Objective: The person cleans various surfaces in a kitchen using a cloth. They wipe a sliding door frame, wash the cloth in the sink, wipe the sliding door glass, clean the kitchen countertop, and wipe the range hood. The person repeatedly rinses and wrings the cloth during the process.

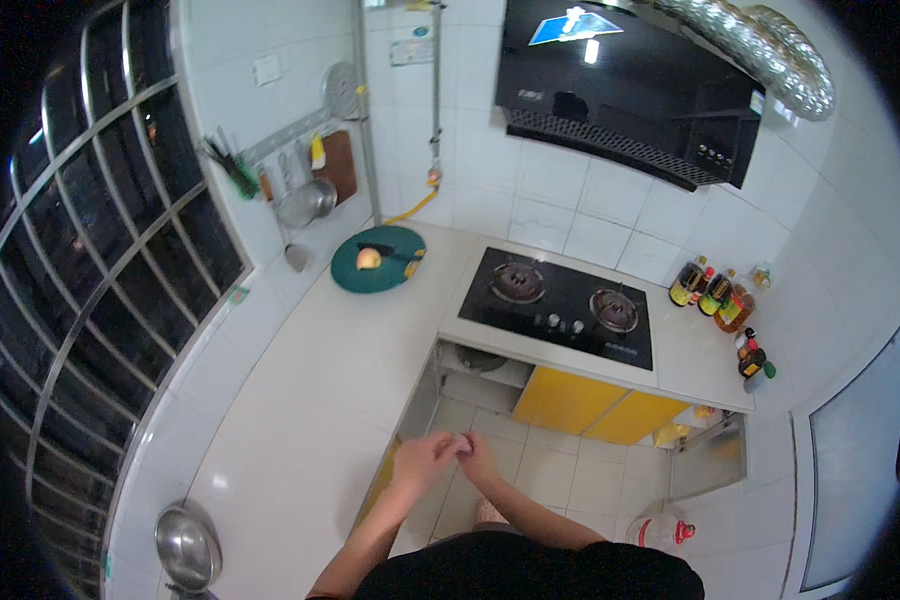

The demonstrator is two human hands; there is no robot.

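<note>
My left hand (424, 459) and my right hand (477, 459) meet in front of my body, above the tiled floor beside the counter's edge. Between their fingertips is a small pinkish-white thing (462, 444), too small to identify; both hands appear to pinch it. On the white counter (307, 382), in the far corner, lies a round green cutting board (352, 281). A round yellowish-red fruit or vegetable (369, 259) rests on it, with a dark-bladed knife (379, 249) right behind.
A black gas stove (562, 304) is set in the far counter, with several sauce and oil bottles (733, 306) to its right. A metal bowl (187, 547) stands at the near left. Yellow cabinet doors (570, 397) face the floor, where a plastic jug (660, 531) stands.
</note>
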